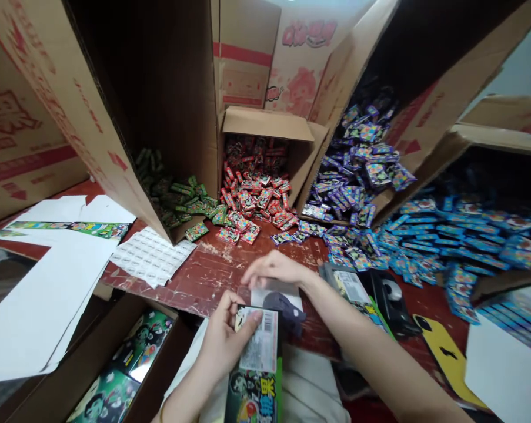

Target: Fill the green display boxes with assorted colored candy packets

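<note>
My left hand (pixel 230 338) is closed round a flat black-and-green candy box (pixel 259 358), its thumb on the white barcode label near the top end. Just beyond that end are a pale sheet or flap (pixel 274 295) and a dark grey piece (pixel 287 311); whether they belong to the box I cannot tell. Over them hovers my right hand (pixel 276 267), slightly blurred, its fingers reaching left and somewhat apart, with nothing seen in them. Ahead of it, small red candy packets (pixel 251 200) spill from a carton onto the red tabletop (pixel 212 270).
Green packets (pixel 194 200), purple packets (pixel 349 176) and blue packets (pixel 450 229) spill from tall cartons. On the right lie another box (pixel 353 288), a black tape dispenser (pixel 391 302) and a yellow phone (pixel 448 358). A sticker sheet (pixel 153 252) and a lower carton (pixel 159 358) holding green boxes are left.
</note>
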`<action>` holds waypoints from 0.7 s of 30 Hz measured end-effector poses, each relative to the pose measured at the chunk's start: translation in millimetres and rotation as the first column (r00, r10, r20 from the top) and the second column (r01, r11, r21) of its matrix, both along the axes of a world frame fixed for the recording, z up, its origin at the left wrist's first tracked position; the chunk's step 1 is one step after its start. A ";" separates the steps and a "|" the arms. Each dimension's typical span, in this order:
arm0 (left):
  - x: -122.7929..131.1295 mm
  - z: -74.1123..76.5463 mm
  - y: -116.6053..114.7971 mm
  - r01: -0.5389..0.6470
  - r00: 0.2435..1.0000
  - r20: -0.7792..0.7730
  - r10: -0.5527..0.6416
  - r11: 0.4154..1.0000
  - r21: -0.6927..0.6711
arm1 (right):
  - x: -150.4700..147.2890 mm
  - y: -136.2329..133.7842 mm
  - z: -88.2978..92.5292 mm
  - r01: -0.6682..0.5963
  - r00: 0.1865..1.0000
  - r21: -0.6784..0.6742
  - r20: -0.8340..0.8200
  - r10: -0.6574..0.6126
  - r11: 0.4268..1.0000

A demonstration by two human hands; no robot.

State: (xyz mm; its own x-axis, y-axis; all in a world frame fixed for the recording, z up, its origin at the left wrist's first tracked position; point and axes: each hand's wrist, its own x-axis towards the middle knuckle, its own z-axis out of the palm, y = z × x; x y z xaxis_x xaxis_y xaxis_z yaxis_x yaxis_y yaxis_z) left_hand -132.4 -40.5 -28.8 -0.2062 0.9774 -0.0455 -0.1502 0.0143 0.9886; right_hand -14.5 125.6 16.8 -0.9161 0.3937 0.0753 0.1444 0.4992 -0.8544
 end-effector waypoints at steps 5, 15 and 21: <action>-16.0 4.7 -4.5 -0.133 0.989 0.060 0.136 0.990 -0.048 | -127.6 45.8 -26.0 0.227 0.969 0.316 0.018 -0.245 0.921; -34.0 -1.4 -1.5 -0.190 0.975 0.102 0.198 0.979 -0.079 | -134.2 70.0 -63.3 0.333 0.943 0.085 -0.049 -0.330 0.939; -18.8 2.4 8.2 -0.040 0.997 0.065 0.040 0.999 -0.003 | -15.1 8.8 -13.9 0.302 0.882 -0.464 -0.197 -0.429 0.833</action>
